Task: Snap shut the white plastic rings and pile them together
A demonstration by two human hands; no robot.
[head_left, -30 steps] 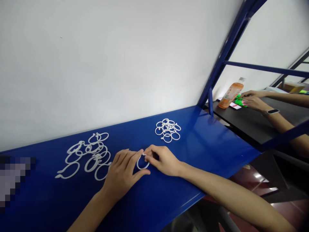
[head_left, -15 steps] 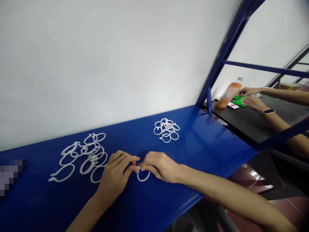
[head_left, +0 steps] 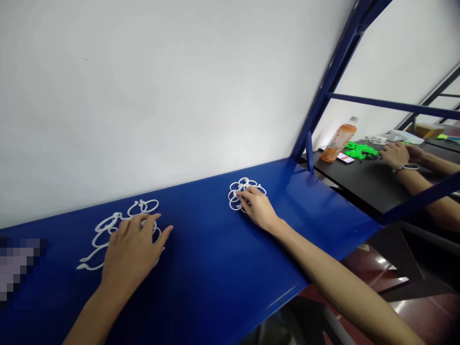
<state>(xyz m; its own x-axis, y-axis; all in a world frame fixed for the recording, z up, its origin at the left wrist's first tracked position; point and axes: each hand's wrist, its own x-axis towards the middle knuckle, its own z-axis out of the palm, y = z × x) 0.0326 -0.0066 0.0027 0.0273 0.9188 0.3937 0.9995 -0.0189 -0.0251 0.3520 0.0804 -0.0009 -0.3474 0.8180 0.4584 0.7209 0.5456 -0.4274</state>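
My left hand (head_left: 130, 250) lies flat with fingers spread on the left pile of white open rings (head_left: 108, 230) on the blue shelf (head_left: 201, 268). It covers part of that pile and holds nothing that I can see. My right hand (head_left: 258, 207) reaches to the smaller cluster of closed white rings (head_left: 237, 191) near the back wall. Its fingertips are drawn together on a ring at the cluster's near edge.
A blue upright post (head_left: 323, 91) ends the shelf on the right. Beyond it is a black table (head_left: 362, 179) with an orange drink bottle (head_left: 338, 140), green parts (head_left: 359, 151) and another person's hands (head_left: 397, 154). The shelf's front edge drops off at the lower right.
Both hands have left the shelf's middle, where they held one ring together. The left went to the left pile, the right carried the ring to the right cluster.
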